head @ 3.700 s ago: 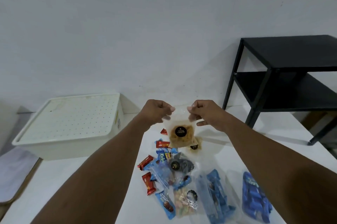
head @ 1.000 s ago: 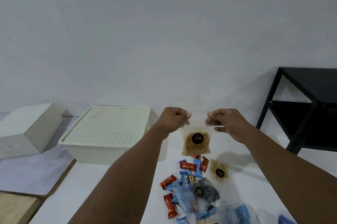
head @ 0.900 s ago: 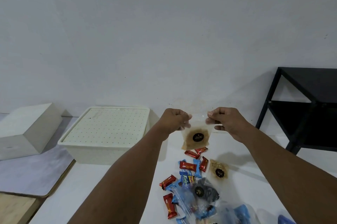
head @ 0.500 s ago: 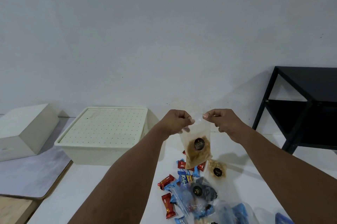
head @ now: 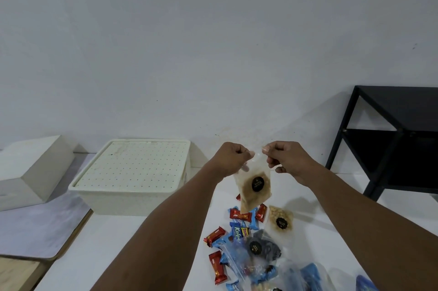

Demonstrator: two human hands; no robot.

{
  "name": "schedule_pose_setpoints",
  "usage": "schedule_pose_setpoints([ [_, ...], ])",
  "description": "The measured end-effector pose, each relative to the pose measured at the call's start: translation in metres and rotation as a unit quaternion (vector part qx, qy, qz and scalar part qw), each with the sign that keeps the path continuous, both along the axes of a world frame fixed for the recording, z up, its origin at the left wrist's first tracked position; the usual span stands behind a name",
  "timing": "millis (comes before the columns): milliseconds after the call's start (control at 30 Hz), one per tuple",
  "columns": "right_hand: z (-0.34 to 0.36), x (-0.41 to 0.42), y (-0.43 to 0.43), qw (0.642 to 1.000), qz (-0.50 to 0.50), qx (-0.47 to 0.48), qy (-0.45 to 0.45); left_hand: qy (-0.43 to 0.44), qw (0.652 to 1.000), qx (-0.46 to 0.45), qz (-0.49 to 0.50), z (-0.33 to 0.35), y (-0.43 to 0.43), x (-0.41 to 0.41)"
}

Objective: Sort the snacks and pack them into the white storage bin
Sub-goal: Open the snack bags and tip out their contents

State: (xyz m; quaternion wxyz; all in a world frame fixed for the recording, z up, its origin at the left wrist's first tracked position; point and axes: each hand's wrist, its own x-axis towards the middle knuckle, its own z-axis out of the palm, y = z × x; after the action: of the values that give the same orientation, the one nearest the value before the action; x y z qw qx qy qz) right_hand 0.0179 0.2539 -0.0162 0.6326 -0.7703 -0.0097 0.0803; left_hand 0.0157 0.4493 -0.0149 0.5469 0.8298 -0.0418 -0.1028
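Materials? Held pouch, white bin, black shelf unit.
pouch: clear glossy plastic film, likely; brown contents show through.
white storage bin: matte moulded plastic, probably; lid dotted in a regular grid.
black shelf unit: matte black finish, painted metal or wood; cannot tell.

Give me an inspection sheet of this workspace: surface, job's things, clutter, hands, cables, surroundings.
Surface: white table, snacks heaped near its right side.
Job's things: white storage bin, perforated lid on, at the table's far left; clear pouch of brown snack held in the air; snack pile of red and blue wrappers below it.
Clutter: nothing seen.
Hands: left hand and right hand both pinch the pouch's top edge.
Cables: nothing seen.
Surroundings: white box left of the bin; black shelf at right; plain wall.
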Motion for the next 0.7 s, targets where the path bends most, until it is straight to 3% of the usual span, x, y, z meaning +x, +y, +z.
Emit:
schedule_pose_setpoints([
  [300, -0.002, 0.001, -0.007, 0.999, -0.046, 0.005, -0.005, -0.044, 0.998, -0.031, 0.039, -0.013, 0.012, 0.003],
  [467, 0.001, 0.000, -0.009, 0.999, -0.020, -0.042, 0.006, -0.061, 0.998, 0.000, 0.015, -0.014, 0.013, 0.007],
  [700, 0.001, -0.003, -0.013, 0.998, 0.031, -0.040, 0.041, -0.030, 0.999, -0.041, -0.010, -0.008, 0.013, 0.001],
])
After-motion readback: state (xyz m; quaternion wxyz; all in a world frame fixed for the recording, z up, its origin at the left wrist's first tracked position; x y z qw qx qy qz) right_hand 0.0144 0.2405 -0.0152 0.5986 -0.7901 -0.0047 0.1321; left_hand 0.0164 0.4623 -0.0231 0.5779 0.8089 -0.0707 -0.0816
